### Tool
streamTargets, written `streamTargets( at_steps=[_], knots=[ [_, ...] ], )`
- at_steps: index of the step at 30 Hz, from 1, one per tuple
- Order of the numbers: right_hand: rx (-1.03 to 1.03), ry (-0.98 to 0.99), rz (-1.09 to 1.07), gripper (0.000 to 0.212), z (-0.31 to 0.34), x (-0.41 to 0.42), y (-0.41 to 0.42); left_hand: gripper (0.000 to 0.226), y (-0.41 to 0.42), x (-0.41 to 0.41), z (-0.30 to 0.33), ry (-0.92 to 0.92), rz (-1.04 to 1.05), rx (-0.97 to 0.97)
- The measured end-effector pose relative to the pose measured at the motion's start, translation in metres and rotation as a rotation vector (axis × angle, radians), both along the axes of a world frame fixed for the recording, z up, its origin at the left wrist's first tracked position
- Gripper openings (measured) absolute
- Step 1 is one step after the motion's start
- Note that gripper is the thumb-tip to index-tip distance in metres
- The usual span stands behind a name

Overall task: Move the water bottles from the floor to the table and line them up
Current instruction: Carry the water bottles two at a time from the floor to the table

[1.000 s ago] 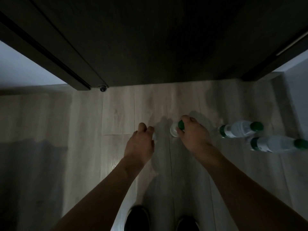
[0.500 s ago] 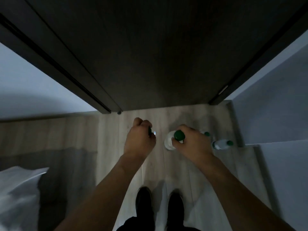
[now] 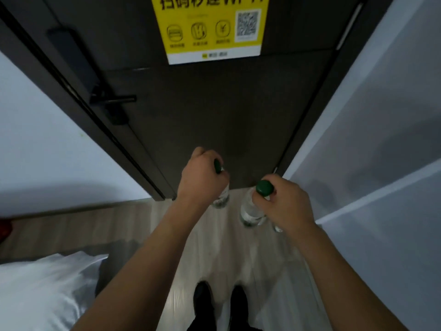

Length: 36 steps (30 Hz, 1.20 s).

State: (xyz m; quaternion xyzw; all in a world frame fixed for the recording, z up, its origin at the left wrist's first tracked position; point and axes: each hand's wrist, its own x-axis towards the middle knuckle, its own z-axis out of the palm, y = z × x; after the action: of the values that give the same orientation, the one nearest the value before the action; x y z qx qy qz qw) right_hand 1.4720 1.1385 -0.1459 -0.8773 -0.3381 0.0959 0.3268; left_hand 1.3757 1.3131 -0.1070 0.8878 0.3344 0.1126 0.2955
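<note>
My left hand (image 3: 201, 179) grips a clear water bottle (image 3: 221, 199) by its neck; its green cap shows beside my fingers and the body hangs below my fist. My right hand (image 3: 284, 204) holds a second clear bottle (image 3: 250, 211) by the neck, its green cap (image 3: 264, 188) facing up. A sliver of another clear bottle (image 3: 276, 228) peeks out under my right wrist; whether my hand holds it is hidden. Both held bottles hang above the pale wood floor (image 3: 238, 259), in front of the dark door. No table is in view.
A dark door (image 3: 214, 111) with a black handle (image 3: 112, 101) and a yellow notice (image 3: 212, 29) stands straight ahead. Pale walls close in on the left and right. A white pillow or bedding (image 3: 40, 292) lies at lower left. My dark shoes (image 3: 219, 302) are below.
I have straightened up: both hands lifted their bottles off the floor and rose. The door handle and yellow notice came into view, and the bottles lying at the right are out of sight.
</note>
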Motion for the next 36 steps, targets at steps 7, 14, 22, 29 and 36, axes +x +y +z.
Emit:
streamTargets(
  at_steps=[7,14,22,29,36],
  knots=[
    [-0.031,-0.017,-0.110,0.022,0.010,0.005,-0.042,0.017,-0.035,0.011,0.024,-0.048,-0.072,0.001],
    [-0.043,-0.017,-0.280,0.019,0.015,0.011,-0.069,0.016,-0.049,0.044,0.026,-0.069,-0.214,-0.008],
    [-0.073,0.019,-0.684,0.017,0.025,0.008,-0.098,0.015,-0.069,0.104,0.026,-0.082,-0.564,-0.055],
    [-0.103,-0.038,-1.050,0.021,0.036,-0.028,-0.146,0.017,-0.131,0.136,0.028,-0.076,-0.872,-0.060],
    [-0.123,-0.076,-1.376,0.021,0.046,-0.106,-0.214,0.017,-0.232,0.115,0.037,-0.094,-1.194,-0.066]
  ],
)
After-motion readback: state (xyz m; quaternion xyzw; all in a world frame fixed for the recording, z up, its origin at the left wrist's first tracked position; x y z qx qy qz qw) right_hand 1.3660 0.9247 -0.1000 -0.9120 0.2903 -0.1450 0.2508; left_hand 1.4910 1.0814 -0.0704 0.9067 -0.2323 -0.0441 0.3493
